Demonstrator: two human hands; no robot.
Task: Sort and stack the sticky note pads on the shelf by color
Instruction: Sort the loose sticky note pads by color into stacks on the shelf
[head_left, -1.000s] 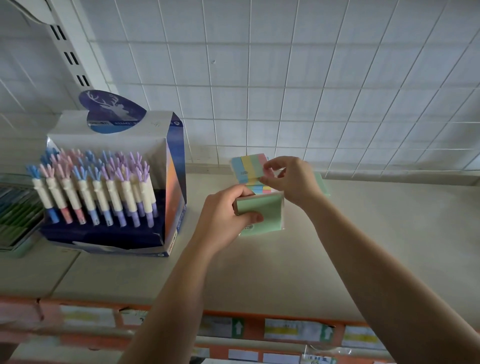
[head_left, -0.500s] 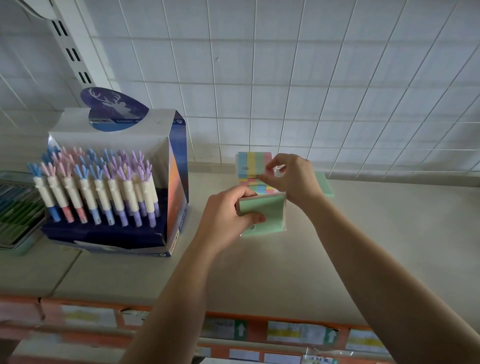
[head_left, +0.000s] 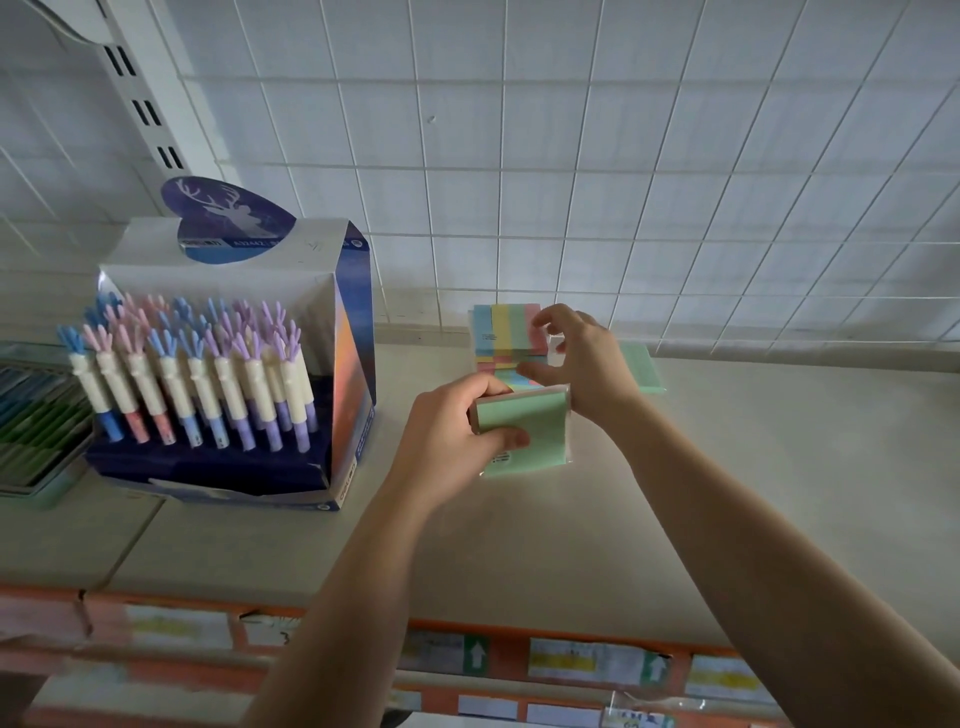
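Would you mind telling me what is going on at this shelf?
A person is sorting sticky note pads. The left hand grips a wrapped green pad above the shelf, while the right hand pinches a striped multicolour pad at the top of a matching stack by the wire grid. A second green pad lies behind that hand, and a pen display box stands to the left.

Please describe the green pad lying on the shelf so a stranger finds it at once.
Follow the shelf to its back edge. Right of the striped pads, partly behind the right hand, lies the green pad: flat, unlike the held pad in the left hand.
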